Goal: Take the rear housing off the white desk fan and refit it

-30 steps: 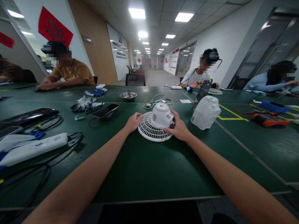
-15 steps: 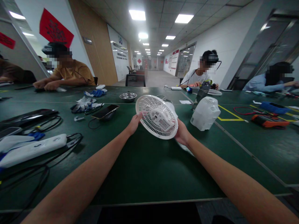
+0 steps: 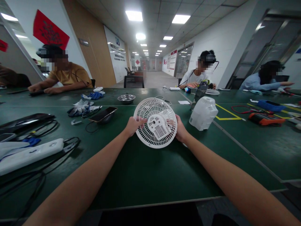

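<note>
A round white slatted fan grille (image 3: 157,138) is held up over the green table (image 3: 150,179), its flat face with a vented hub toward me. My left hand (image 3: 134,126) grips its left rim, thumb lying over the slats. My right hand (image 3: 181,129) holds the right side, with its fingers partly hidden behind the rim. Just to the right, a translucent white plastic housing (image 3: 203,114) stands on the table. Part of another white piece shows through the slats behind the grille; its shape is unclear.
A metal bowl (image 3: 126,98), a phone (image 3: 103,114) and gloves (image 3: 82,107) lie beyond my left hand. A white power strip (image 3: 33,155) with black cables is at left. A dark bottle (image 3: 199,94) stands behind the housing. An orange meter (image 3: 265,119) lies right. Several people sit across.
The grille has turned to face me more squarely and sits slightly lower. Both hands have moved with it and keep their hold. The whole view has shifted a little.
</note>
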Action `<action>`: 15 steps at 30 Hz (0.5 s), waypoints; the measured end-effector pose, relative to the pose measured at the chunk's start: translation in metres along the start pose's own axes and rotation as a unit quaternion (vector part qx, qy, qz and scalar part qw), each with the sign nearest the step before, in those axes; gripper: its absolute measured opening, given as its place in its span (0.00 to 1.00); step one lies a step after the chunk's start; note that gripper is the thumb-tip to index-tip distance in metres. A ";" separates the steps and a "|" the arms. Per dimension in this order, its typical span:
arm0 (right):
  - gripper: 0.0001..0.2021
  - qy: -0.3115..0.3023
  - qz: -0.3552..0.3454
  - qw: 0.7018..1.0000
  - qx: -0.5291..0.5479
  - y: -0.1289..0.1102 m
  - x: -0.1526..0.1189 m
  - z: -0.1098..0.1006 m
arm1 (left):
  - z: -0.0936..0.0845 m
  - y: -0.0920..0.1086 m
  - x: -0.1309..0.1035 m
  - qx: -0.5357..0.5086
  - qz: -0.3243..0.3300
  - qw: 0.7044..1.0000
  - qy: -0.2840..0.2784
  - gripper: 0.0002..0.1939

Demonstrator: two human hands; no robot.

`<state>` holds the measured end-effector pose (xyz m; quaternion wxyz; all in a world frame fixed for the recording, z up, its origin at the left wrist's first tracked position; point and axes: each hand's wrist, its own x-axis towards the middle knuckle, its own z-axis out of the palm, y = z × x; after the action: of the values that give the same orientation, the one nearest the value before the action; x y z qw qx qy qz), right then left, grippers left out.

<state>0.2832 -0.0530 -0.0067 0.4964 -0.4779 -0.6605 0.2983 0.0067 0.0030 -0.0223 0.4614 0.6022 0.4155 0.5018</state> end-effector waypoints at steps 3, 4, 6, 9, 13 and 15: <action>0.38 0.108 -0.028 0.983 -0.144 0.006 0.008 -0.030 | -0.002 0.002 0.000 0.020 -0.026 0.999 0.016 0.15; 0.39 0.135 -0.038 0.971 -0.195 0.009 0.009 -0.039 | -0.003 0.002 0.000 0.017 -0.039 0.999 0.020 0.14; 0.37 0.161 -0.031 0.948 -0.271 0.016 0.011 -0.054 | -0.004 0.002 0.001 0.004 -0.060 0.998 0.024 0.13; 0.29 0.188 -0.011 0.919 -0.346 0.024 0.014 -0.061 | -0.006 0.001 0.002 -0.013 -0.075 0.997 0.034 0.14; 0.23 0.256 -0.069 0.884 -0.385 0.015 0.017 -0.067 | -0.009 -0.001 0.004 -0.025 -0.083 0.996 0.024 0.13; 0.26 0.335 -0.097 0.852 -0.391 0.006 0.018 -0.078 | -0.010 -0.003 0.005 -0.024 -0.083 0.996 0.019 0.12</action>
<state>0.3580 -0.0406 0.0200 0.4862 -0.6369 -0.5592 -0.2128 -0.0026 0.0103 -0.0230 0.5073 0.5448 0.4607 0.4834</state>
